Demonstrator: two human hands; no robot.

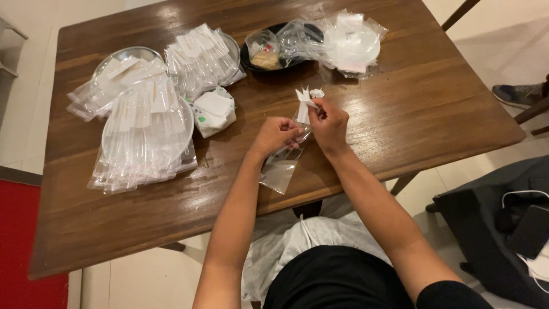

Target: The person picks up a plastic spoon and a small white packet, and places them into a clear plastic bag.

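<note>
Your left hand (278, 135) is pinched closed on the mouth of a clear plastic sleeve (282, 166), which hangs from your fingers toward the near edge of the wooden bench (400, 114). Your right hand (329, 121) is just beside the left one, almost touching it, with its fingers closed around white plastic cutlery (306, 98). The cutlery heads stick up above your right hand, and the handles point down toward the sleeve's mouth; how far they sit inside the sleeve I cannot tell.

Everything else lies farther from you than the sleeve. Left of the sleeve, well apart, a broad stack of filled clear packets (143, 137) covers a round metal tray (108, 143). Beyond that stack, another metal tray (123, 56) carries more packets, and a third heap of packets (203, 57) sits beside it. Between the big stack and the sleeve lies a small bundle of folded white napkins (214, 110) in a wrapper. Straight past the sleeve, near the bench's far edge, a black bowl (247, 58) holds small bagged items, with a pile of crumpled clear bags (346, 43) just to its right.

Off the bench, right of the sleeve, a dark bag (486, 217) rests on the floor with a white cable (517, 194) across it.
</note>
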